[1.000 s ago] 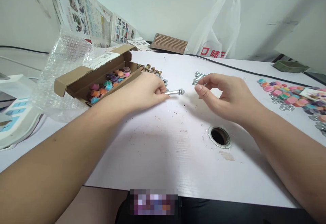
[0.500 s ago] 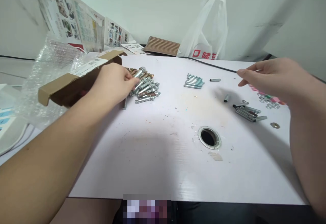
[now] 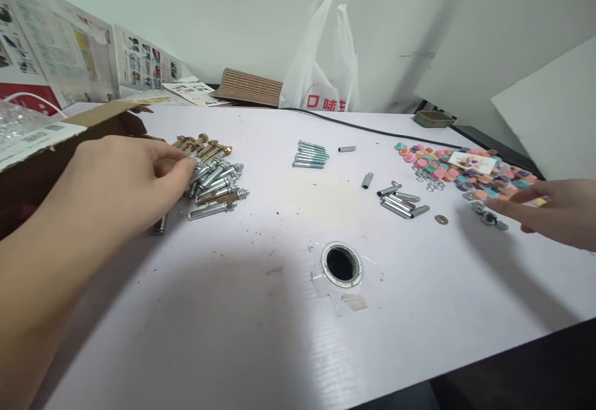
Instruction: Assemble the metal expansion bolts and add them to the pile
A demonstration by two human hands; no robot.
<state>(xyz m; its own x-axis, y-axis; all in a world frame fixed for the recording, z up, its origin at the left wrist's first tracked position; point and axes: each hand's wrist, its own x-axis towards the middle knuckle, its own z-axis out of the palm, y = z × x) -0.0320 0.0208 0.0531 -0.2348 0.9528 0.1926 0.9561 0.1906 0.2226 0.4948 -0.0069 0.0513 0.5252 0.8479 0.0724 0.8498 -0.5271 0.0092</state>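
1. Silver bolts: one heap, left side of the table. They overlapped and the left hand covered part, so no exact count was possible; one lay along the near edge.
2. Left hand: thumb and index fingertip nearly together at the heap's far left edge. Whether a bolt was gripped could not be told.
3. Brass-coloured bolts: several, just beyond the silver ones; overlapping, uncounted.
4. Right hand: far right, cut off by the frame, fingers partly curled, index fingertip just beside a small group of nuts and washers. Its grasp, if any, could not be made out.
5. Washer: one, lying apart, left of that group.
6. Metal sleeves: two lay singly; the rest formed one overlapping cluster, number unclear.
7. Screws: one row, mid-table, too tightly packed to count surely.
8. Coloured discs: many, far right, partly hidden by one card.
9. Metal ring: one, around one dark hole, near centre.
10. Cardboard box: one, left, cut off by the frame, its interior mostly obscured.
11. Plastic bag: one, far side.
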